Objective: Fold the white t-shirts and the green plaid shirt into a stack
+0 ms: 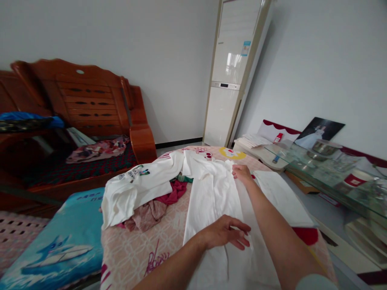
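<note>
A white shirt (211,193) lies stretched lengthwise over the patterned cloth in front of me, partly folded and creased. My right hand (242,173) has its fingers closed on the shirt's far right edge, near a bunched part. My left hand (228,232) is above the nearer part of the shirt, fingers apart and holding nothing; whether it touches the fabric I cannot tell. To the right, a flat white cloth (282,197) rests beside my right forearm. On the left is a printed white garment (142,181) over pink and dark red clothes (151,213).
The patterned cloth (136,249) covers the surface under the clothes. A glass shelf (320,177) with metal bowls and a photo (320,131) stands at right. A wooden chair (90,104) and a blue cushion (66,237) are at left, an air conditioner (225,104) behind.
</note>
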Motion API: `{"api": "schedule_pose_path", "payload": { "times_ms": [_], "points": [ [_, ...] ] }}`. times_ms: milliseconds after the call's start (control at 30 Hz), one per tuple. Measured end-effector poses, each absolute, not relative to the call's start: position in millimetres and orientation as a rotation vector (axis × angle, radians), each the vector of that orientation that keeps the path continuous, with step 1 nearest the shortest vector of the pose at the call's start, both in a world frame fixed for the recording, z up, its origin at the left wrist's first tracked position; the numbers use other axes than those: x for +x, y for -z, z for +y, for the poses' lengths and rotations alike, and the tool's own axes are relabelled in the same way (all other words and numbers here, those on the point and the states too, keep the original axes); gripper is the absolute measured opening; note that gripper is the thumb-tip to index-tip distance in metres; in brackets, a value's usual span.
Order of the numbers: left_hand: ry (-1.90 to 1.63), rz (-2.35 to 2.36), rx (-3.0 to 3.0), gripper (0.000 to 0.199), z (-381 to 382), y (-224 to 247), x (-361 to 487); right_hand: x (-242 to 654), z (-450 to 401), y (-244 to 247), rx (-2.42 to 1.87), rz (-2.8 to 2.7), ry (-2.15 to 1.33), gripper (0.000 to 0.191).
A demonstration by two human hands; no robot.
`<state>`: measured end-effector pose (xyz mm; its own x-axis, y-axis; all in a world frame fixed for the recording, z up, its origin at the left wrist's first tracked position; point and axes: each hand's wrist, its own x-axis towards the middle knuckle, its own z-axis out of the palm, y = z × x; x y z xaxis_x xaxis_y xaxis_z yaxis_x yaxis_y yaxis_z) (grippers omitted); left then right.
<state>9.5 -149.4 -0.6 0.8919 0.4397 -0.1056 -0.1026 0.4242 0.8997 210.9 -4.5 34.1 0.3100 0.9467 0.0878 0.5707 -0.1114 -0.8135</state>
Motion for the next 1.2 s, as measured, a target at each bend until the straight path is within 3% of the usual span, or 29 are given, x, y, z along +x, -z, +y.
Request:
{"api": "schedule_pose_path", "payload": {
  "times_ms": [200,467,833,1067,1200],
  "points": [
    [-0.23,0.515,1.092,0.058,-139.6,13.2,4.0,195.7,-27.7,-23.2,-1.54,-1.298,-0.907,0.042],
    [-0.195,0.517,1.117,0.051,-133.6,10.5,2.0,217.7,-97.0,-17.2,-1.511,-1.186,-0.762,0.041],
    [-0.242,0.545,1.131,0.043,-130.5,17.2,3.4,194.7,-214.4,-7.1,-2.075,-1.262,-0.714,0.03],
    [-0.169,0.448,1.225,0.055,-131.0,15.1,1.5,208.0,-234.8,-15.7,-2.493,-1.458,-0.237,0.021],
    [-0.101,0.357,1.268,0.057,-133.2,14.1,0.1,210.8,-254.6,-19.0,-2.346,-1.646,-0.483,0.02]
  ]
}}
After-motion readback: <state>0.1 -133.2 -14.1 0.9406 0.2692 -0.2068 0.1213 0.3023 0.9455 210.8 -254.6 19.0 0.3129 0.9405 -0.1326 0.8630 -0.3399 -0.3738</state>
